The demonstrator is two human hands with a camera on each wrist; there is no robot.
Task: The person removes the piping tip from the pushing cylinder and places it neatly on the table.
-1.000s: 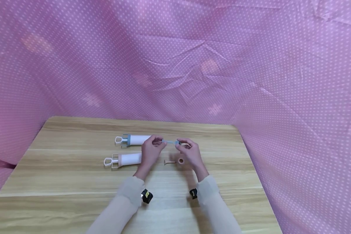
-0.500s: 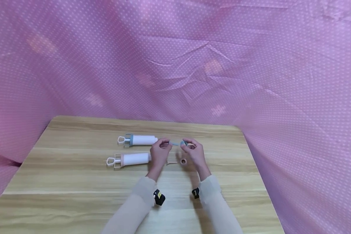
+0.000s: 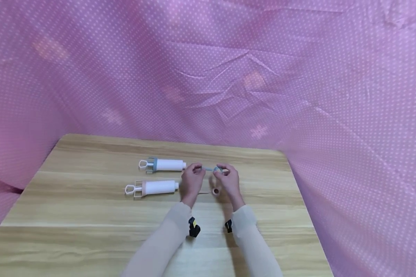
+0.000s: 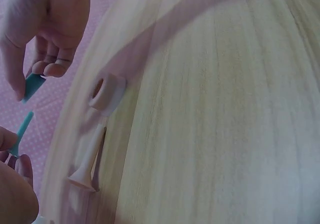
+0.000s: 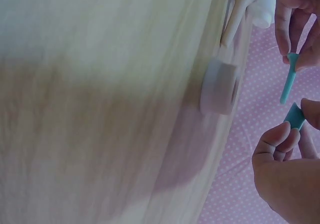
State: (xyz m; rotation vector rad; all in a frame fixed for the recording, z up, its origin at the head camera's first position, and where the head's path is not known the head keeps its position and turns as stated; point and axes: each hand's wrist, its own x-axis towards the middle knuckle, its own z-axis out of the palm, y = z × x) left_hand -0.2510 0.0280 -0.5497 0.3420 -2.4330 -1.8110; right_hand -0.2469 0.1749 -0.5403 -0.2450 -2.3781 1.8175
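Observation:
My left hand pinches the flared end of a small teal nozzle, whose thin tube points toward the right hand. Between thumb and fingers, my right hand holds a teal ring-shaped cap. A small gap separates nozzle and cap in both wrist views. Below the hands on the table lie a pale pink nozzle of the same flared shape and a pale pink ring cap. In the head view my left hand partly hides the pink nozzle.
Left of the hands lie two white plunger-type barrels with loop handles: one with a teal collar, one with a pink collar. The wooden table is bordered by a pink dotted cloth.
My left hand has moved right, away from the barrels, uncovering their tips. The teal ring cap has turned, so its round opening shows in the head view. Both hands keep their pieces.

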